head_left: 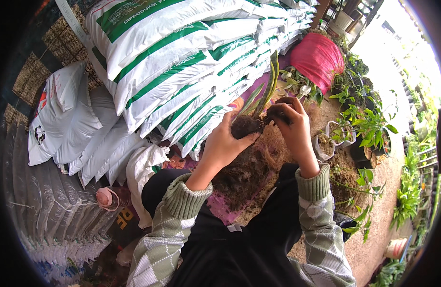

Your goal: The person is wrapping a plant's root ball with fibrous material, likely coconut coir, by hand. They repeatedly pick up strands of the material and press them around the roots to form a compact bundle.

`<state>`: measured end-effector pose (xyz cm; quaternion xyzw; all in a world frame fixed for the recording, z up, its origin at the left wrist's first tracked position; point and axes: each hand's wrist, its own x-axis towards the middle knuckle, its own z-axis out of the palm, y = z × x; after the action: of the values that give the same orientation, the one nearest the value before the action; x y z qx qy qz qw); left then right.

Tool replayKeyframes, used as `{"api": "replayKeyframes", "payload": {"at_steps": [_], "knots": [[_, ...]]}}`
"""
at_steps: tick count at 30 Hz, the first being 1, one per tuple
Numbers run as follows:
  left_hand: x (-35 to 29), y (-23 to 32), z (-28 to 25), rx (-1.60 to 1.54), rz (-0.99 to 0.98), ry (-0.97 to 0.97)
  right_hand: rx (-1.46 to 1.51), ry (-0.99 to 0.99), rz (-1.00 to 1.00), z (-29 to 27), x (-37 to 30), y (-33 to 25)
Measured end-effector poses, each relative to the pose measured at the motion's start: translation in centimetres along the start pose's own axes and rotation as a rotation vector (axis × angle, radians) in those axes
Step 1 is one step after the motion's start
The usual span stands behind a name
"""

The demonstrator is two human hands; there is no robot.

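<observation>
A potted-type plant (270, 91) with a few long, strap-like green leaves stands upright between my hands. My left hand (221, 149) is closed round its dark, rounded root ball (244, 126), thumb on the near side. Beside the root ball, my right hand (297, 128) is raised with curled fingers around a dark, soil-like clump (280, 115); its exact makeup is hard to see. Below both hands, between my knees, lies a heap of brown fibre and soil (239, 184) on a purple sheet (224, 209).
Stacked white-and-green sacks (168, 62) rise ahead and to the left, with grey-white sacks (69, 119) beside them. A red sack (317, 61) stands at the far right. Leafy potted plants (371, 134) line the right side, near an open white bag (324, 146). A pink cup (106, 197) sits left.
</observation>
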<state>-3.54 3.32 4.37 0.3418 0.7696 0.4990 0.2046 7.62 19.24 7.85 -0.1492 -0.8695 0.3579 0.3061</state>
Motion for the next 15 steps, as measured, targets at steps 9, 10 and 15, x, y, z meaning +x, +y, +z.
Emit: {"api": "replayKeyframes", "payload": {"at_steps": [9, 10, 15], "knots": [[-0.1, -0.7, -0.3, 0.109, -0.016, 0.007, -0.028, 0.162, 0.054, -0.9, -0.1, 1.2], [-0.1, -1.0, -0.4, 0.119, -0.007, 0.022, -0.029, 0.154, 0.059, -1.2, 0.0, 1.3], [-0.1, -0.5, -1.6, 0.024, -0.085, -0.042, -0.104, 0.141, 0.100, -2.6, -0.3, 1.9]]}}
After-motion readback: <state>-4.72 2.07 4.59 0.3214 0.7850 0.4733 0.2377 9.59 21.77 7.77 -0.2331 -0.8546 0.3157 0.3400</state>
